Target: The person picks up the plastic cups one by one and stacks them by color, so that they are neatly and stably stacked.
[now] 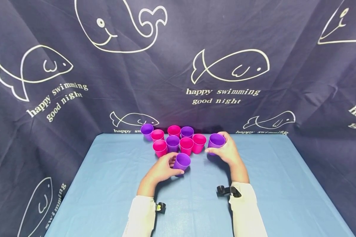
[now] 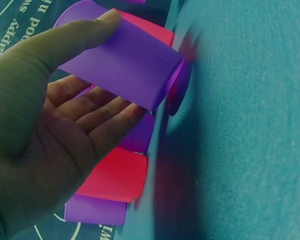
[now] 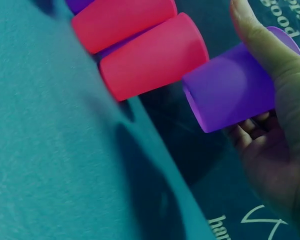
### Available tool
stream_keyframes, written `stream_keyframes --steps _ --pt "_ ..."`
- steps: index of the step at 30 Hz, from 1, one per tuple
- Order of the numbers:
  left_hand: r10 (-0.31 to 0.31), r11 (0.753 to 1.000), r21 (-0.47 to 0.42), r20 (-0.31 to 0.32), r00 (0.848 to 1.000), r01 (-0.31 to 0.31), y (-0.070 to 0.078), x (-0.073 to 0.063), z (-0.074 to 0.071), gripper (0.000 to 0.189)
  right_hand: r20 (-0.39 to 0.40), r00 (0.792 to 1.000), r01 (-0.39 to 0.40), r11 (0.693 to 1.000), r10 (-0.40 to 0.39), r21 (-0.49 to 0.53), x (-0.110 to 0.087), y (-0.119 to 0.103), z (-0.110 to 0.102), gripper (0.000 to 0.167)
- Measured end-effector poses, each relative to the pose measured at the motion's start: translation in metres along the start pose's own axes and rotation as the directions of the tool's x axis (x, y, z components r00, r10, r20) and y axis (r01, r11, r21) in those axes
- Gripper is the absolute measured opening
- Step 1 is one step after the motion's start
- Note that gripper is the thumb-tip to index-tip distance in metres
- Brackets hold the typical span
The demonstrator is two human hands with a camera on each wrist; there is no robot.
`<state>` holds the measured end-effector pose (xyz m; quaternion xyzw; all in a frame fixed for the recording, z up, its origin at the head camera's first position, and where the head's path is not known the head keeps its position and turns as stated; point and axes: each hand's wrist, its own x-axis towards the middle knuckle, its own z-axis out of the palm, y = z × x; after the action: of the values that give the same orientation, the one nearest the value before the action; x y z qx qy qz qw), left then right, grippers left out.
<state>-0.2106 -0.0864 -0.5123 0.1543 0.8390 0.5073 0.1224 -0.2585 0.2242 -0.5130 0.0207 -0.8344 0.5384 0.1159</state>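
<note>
My left hand grips a purple cup between thumb and fingers, in front of a cluster of cups. In the left wrist view that purple cup appears slightly off the cloth, with a shadow beside it. At the cluster's right side, my right hand holds another purple cup. The right wrist view shows this purple cup raised from the table, with the thumb along one side. Nearest to it stands a pink cup. Another pink cup is just behind the left hand's cup.
Several more pink and purple cups stand upright close together, among them a purple cup at the far left and a pink cup in front. Blue cloth covers the table. A dark curtain with fish drawings hangs right behind it.
</note>
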Motion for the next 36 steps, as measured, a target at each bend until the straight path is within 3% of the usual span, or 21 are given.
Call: stream_keyframes --steps 10,20,36 --pt "0.004 1.000 0.001 0.013 1.000 -0.004 -0.005 -0.002 0.000 0.067 0.079 0.995 0.065 0.998 -0.065 -0.002 -0.013 -0.033 0.006 0.084" --pt "0.005 1.000 0.004 0.017 1.000 -0.005 -0.007 -0.002 0.000 0.069 0.131 0.985 0.110 0.994 -0.111 0.015 -0.019 -0.051 0.016 0.084" --pt "0.077 0.997 0.019 0.017 0.997 -0.077 -0.007 0.005 -0.003 0.068 0.239 0.928 0.240 0.948 -0.287 0.208 -0.021 -0.068 0.047 0.081"
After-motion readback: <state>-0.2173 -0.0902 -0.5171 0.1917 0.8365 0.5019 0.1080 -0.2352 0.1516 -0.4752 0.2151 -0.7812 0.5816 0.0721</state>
